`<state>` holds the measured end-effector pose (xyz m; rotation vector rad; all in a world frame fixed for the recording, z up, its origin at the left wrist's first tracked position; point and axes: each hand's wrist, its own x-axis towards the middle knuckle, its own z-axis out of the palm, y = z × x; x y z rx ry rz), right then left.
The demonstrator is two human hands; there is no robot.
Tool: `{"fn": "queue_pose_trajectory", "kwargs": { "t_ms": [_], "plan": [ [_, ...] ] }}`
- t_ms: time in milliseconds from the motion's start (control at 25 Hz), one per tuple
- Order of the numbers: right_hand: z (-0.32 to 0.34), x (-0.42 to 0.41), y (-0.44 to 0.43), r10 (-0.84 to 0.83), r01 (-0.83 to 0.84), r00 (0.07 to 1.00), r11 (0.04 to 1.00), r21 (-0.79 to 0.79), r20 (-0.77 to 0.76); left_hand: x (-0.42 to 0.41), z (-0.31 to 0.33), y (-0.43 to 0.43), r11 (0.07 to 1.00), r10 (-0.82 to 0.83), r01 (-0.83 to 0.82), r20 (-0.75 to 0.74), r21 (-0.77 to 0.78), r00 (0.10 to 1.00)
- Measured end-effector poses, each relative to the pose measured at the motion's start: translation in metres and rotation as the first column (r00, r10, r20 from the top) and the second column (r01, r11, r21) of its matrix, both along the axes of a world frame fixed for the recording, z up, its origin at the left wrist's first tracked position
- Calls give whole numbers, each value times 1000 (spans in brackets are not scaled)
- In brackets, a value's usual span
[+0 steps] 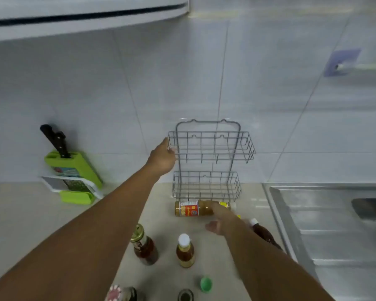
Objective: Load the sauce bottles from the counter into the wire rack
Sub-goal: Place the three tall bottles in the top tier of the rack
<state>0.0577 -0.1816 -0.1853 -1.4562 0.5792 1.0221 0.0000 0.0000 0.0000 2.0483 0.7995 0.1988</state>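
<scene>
Head view, lying bottle [193,208] at right fingers [215,210], left hand [162,158] on wire rack [211,161]

The beige worktop [26,213] carries the wire rack [206,185]; a bottle [195,208] lies before it, upright bottles [185,250] nearer, a green knife block [74,170] left.

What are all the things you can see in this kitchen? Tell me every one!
wire rack: one, grey, two empty tiers, against the tiled wall
lying bottle: one, amber with red label, on its side before the rack
standing bottles: two, brown, mid counter
bottle by the sink: one, dark brown, partly hidden by the right arm
tops at bottom edge: several, one green, rest unclear
knife block: one, green, holding a black-handled knife, left
sink: one, steel, right
left hand: touching the rack's upper tier
right hand: open, reaching at the lying bottle
</scene>
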Motion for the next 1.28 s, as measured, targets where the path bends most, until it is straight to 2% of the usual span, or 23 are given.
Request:
{"fn": "queue_pose_trajectory", "kwargs": {
  "t_ms": [240, 360, 560, 640, 680, 800, 920, 1040, 1160, 1200, 1280],
  "plan": [
    [-26, 10, 22, -134, 134, 991, 991, -21, 18, 1, -10, 14, 998, -55, 55, 3, 6, 998],
    [-35, 12, 27, -113, 119, 991, 989, -92, 68, 0, -11, 17, 998, -61, 61, 26, -4, 998],
    [-33, 8, 27, -236, 237, 969, 972, -2, 74, 0, -13, 18, 998, -58, 59, 19, -6, 998],
    [-18, 1, 30, -345, 340, 924, 938, 63, 162, -1, -13, 17, 998, -69, 68, 16, 5, 998],
    [-8, -5, 30, -356, 353, 892, 934, 61, 279, -1, -13, 16, 997, -72, 72, 14, 11, 997],
    [36, -25, 20, -131, 179, 721, 984, 0, 680, -3, -16, 17, 996, -92, 92, 8, 15, 996],
    [103, -32, 4, -34, -20, 451, 999, 49, 892, -3, -18, 20, 991, -115, 116, -24, 61, 993],
    [184, -29, 3, -151, -154, 186, 971, 181, 971, -3, -19, 23, 986, -135, 140, -56, 92, 989],
    [248, -14, 18, -164, -134, -69, 979, 153, 984, -6, -20, 25, 983, -159, 164, -65, 87, 985],
    [261, -8, 27, -128, -127, -108, 985, 114, 986, -8, -20, 25, 984, -156, 161, -66, 81, 986],
    [275, 4, 46, -33, -139, -115, 990, 17, 993, -10, -18, 24, 984, -157, 162, -65, 73, 985]
  ]
}}
